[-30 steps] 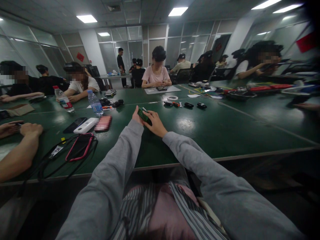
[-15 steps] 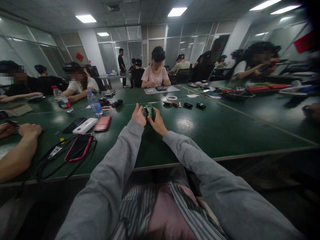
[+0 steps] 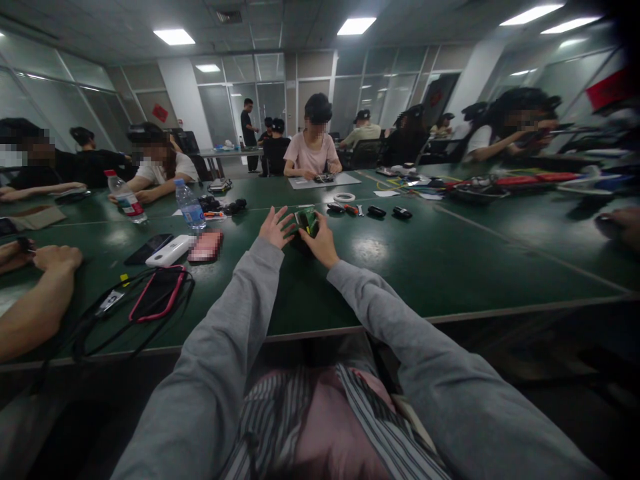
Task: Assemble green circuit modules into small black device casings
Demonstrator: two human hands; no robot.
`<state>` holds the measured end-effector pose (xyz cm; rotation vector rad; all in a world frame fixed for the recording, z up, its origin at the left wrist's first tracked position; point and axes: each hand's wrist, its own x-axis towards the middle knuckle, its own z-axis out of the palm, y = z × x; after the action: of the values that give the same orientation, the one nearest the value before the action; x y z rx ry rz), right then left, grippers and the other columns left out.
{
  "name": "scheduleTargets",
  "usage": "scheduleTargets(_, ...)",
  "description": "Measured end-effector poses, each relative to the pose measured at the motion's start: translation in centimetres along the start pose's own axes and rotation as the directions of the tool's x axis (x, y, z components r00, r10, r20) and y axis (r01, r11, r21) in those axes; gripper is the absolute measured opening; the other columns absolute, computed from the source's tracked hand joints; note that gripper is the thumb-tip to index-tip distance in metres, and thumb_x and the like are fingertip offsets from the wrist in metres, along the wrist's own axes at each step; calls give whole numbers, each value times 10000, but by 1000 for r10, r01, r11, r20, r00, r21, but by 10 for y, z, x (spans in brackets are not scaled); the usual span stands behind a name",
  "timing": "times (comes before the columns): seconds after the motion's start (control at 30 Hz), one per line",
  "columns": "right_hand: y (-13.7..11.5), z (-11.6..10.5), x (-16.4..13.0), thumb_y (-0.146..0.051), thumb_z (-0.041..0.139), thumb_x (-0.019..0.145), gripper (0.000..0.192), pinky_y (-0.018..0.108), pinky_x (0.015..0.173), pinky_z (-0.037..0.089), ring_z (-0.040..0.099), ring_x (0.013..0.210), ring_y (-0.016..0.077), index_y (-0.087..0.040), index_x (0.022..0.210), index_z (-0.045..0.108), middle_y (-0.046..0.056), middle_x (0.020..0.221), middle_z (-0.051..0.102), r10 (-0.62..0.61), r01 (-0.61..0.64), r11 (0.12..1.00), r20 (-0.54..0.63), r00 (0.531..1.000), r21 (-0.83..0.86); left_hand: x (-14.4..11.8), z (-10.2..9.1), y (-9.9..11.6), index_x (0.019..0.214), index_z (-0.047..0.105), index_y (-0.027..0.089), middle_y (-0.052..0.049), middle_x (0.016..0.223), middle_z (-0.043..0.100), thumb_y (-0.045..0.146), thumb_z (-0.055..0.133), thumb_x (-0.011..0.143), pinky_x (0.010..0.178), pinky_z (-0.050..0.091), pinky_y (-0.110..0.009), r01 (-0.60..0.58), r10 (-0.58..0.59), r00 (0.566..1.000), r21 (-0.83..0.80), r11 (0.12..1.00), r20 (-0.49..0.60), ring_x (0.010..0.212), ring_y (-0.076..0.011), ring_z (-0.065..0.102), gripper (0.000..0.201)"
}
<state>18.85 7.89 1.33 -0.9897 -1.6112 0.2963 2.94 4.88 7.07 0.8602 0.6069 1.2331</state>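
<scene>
Wide green bench [image 3: 450, 267], crowded with seated people along the far and left sides. Nearer, on the left of it: a red-edged phone [image 3: 157, 293] ringed by black cable, a white power bank [image 3: 170, 251], two water bottles [image 3: 190, 207].

At centre, a small green device [image 3: 306, 221], now stood up on the bench and gripped by the right hand [image 3: 320, 243], fingers curled round its right side. Left hand [image 3: 276, 228] released, fingers splayed wide, just beside the device but apparently no longer on it.

Half a second back: both hands closed on the device, held between them. A second back: device lying flatter and lower, pinched between left thumb and right fingers. So turned upright, shifted slightly further along the bench, and handed over to the right hand alone. Work on the device seemingly still in its handling stage.
</scene>
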Motion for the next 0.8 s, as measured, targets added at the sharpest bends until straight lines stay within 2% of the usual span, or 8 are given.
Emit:
scheduleTargets(0.2,-3,-4,-1,-389,590,799,671,421,1024,413,529,1190,267,-155,1386,364,125,1324,522,-64,68,991,37,997,-114,14,-39,2,1268,487,350,-38,1263,552,627,406,843,823,469,-373,-48,50,979,17,999,-196,1101,-231,548,514)
scheduleTargets(0.33,0,-5,0,-382,573,811,690,428,1038,401,521,1202,271,-144,1415,340,125,1362,491,-60,65,984,34,998,-168,15,-56,1,1245,488,351,-37,1272,550,625,409,840,834,460,-376,-48,48,963,7,999,-263,1151,-228,524,495)
scheduleTargets(0.47,7,-4,-1,-374,568,812,705,438,1040,397,500,1223,277,-141,1433,329,127,1367,485,-84,107,967,106,991,-232,19,-62,-3,1240,488,366,-33,1260,561,625,426,829,838,455,-378,-46,49,963,17,999,-264,1161,-229,524,490)
scheduleTargets(0.67,14,-6,-1,-364,567,817,723,464,991,429,518,1172,294,-166,1459,300,124,1320,522,-110,195,916,248,962,-350,22,-59,-5,1220,502,350,-23,1307,537,617,444,822,859,447,-369,-45,45,974,4,999,-222,1210,-224,496,482)
scheduleTargets(0.8,20,-12,2,-345,587,812,719,478,992,422,505,1182,294,-186,1456,310,115,1299,539,-114,225,908,308,944,-353,20,-57,-5,1217,497,349,-18,1316,535,622,434,824,876,441,-366,-25,31,972,32,999,-232,1227,-219,487,482)
